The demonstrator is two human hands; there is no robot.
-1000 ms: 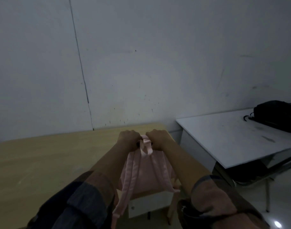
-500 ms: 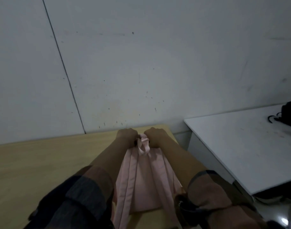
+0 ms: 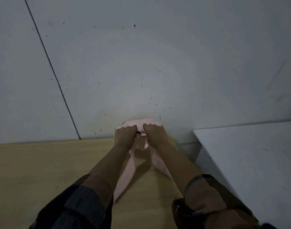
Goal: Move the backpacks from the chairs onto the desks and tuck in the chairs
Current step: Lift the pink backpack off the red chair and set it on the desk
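Both grips are closed tight on the top of the pink backpack (image 3: 142, 125): the left hand (image 3: 125, 135) and the right hand (image 3: 153, 133) sit side by side, knuckles up, fingers curled over the fabric near its carry loop, with only a narrow gap between them. Both forearms reach straight forward from the rolled-up sleeves at the bottom of the view, almost parallel, converging slightly toward the wall (image 3: 158, 63).

The backpack is at the far edge of the wooden bench (image 3: 34, 171), its top end pressed close against the wall. Its long axis runs away from the person, top toward the wall, and the two shoulder straps (image 3: 126, 177) trail back along the benchtop toward the person, one under each forearm. The body of the bag is mostly hidden behind the hands and blurred, so whether it lies flat or is partly lifted cannot be told.

A white bench (image 3: 248, 162) stands just to the right, apart from the wooden one.
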